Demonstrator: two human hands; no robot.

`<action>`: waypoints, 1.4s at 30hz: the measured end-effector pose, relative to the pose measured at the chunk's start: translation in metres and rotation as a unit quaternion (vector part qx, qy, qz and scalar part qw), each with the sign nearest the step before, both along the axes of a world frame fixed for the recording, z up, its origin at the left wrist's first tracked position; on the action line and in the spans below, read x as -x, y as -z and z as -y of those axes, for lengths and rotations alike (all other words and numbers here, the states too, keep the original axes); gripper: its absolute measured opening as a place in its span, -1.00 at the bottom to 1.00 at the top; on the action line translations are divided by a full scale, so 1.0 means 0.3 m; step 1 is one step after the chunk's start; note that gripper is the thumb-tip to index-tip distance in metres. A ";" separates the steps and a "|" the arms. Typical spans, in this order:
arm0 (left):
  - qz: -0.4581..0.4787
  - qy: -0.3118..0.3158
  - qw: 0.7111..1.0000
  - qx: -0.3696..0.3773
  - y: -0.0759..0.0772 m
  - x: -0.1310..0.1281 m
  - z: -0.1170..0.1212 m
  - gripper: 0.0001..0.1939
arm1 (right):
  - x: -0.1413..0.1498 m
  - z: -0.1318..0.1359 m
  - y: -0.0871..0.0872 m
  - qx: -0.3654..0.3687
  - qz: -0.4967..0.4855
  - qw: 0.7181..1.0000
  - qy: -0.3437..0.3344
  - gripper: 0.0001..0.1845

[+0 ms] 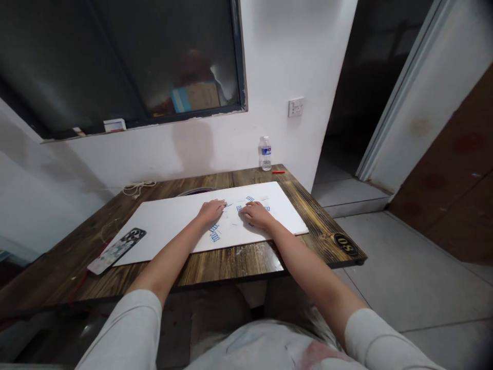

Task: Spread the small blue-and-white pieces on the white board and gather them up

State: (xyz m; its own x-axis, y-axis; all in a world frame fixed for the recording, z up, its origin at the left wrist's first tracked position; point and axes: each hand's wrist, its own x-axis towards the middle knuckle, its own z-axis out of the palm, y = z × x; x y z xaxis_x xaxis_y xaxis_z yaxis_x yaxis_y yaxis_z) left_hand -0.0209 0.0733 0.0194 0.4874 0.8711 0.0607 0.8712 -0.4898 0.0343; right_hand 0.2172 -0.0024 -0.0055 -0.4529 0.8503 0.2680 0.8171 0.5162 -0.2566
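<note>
Head view gave me the left hand (212,211) and right hand (257,215) low over a white board (165,221) on the bench (321,228), both loosely curled, fingertips down among small blue-striped pieces (214,236); whether either pinched one, I couldn't tell. I judged the step in hand to be handling those pieces, and the next move to call for light, precise fingertips. A corner badge (345,244) carried the digits 8 and 0; the label (266,151) on the bottle (265,165) was too small to read.
</note>
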 end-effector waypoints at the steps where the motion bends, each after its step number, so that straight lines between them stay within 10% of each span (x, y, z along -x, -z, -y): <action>1: 0.000 0.009 1.000 -0.002 -0.001 0.006 0.006 -0.57 | 0.000 0.000 -0.001 0.000 -0.001 1.000 0.002 -0.59; 13: -0.009 -0.048 0.998 -0.027 -0.004 0.076 0.013 -0.54 | -0.001 -0.001 0.004 -0.006 -0.005 1.000 0.002 -0.62; 25: 0.064 0.033 0.997 -0.015 0.007 0.122 0.026 -0.59 | -0.002 -0.006 0.015 -0.014 -0.021 1.000 -0.008 -0.65; 42: 0.243 0.105 0.961 0.084 0.020 -0.043 -0.117 -0.63 | -0.005 -0.011 0.020 -0.015 -0.049 0.999 -0.016 -0.66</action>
